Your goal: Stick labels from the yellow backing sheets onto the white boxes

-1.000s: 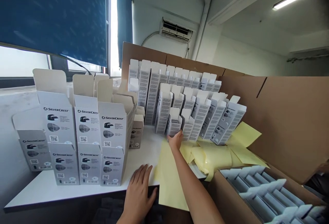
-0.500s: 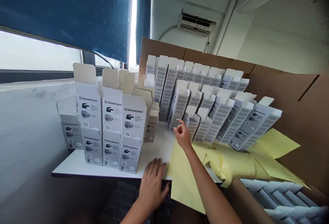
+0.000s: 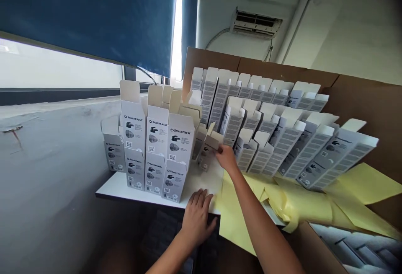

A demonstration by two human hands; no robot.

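The right hand (image 3: 226,157) has now grabbed a small open box (image 3: 210,148) mid-frame; the left hand (image 3: 197,215) stays flat and open on the desk (image 3: 125,186).

Open boxes (image 3: 157,148) are crowding the space left of the right hand (image 3: 226,158), leaning cartons (image 3: 282,135) are walling off its right; bare table (image 3: 201,177) is lying free below.

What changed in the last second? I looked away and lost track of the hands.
The right hand left the front boxes on the right, moved left and took hold of a small open box, now tilted. The left hand stayed flat on the white table's front edge. The stacked boxes and yellow sheets kept their places.
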